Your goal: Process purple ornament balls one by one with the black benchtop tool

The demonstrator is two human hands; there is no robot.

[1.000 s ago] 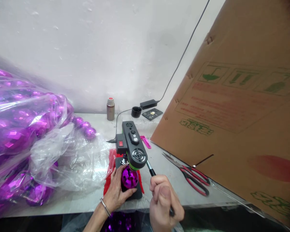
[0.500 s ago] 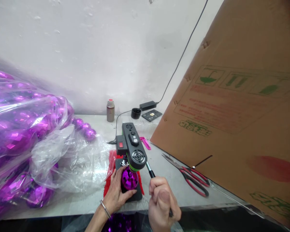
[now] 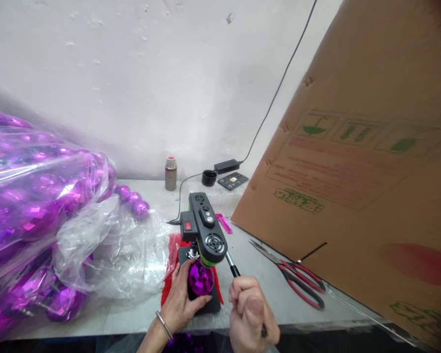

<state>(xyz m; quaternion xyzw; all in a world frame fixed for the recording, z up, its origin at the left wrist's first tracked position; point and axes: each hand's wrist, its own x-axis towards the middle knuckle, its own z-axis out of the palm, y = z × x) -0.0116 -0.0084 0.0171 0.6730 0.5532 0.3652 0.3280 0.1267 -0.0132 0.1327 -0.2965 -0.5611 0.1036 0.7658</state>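
Your left hand (image 3: pixel 183 298) cups the purple ball (image 3: pixel 201 281) beneath the black machine (image 3: pixel 208 228); your right hand (image 3: pixel 253 314) grips its slanting lever (image 3: pixel 232 265).

Shiny purple ball (image 3: pixel 201 280) beneath black press (image 3: pixel 208 226)

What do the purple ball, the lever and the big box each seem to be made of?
Purple ball: probably plastic, mirror-like metallic finish, given its bright glints.
Lever: seems polished metal, by its silvery shine, with a black grip, perhaps plastic or rubber.
Big box: matte brown cardboard, by its colour and printed markings.
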